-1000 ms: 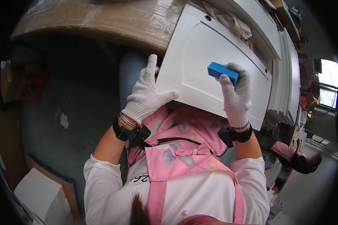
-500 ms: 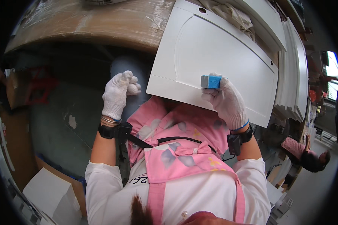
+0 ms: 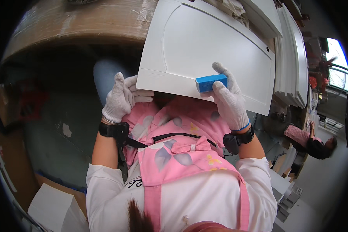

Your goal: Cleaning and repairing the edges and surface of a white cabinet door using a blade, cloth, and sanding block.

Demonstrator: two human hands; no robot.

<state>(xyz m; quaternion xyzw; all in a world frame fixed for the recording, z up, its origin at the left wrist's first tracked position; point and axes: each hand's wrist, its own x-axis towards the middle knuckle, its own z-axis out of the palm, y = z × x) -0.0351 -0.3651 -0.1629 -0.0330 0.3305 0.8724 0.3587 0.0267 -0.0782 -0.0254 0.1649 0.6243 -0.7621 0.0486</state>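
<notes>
Returning to the 8 o'clock corner of the white panel, the left hand, fingers half-open without visible hold, puts both hands beside it, the right hand pinching the blue block over its 6 o'clock margin.

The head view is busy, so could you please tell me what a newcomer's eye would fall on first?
Probably the bright blue block, held in the gloved right hand, right of centre. Next comes the white panel behind it, slanting across the upper middle, then the pink apron below.
</notes>
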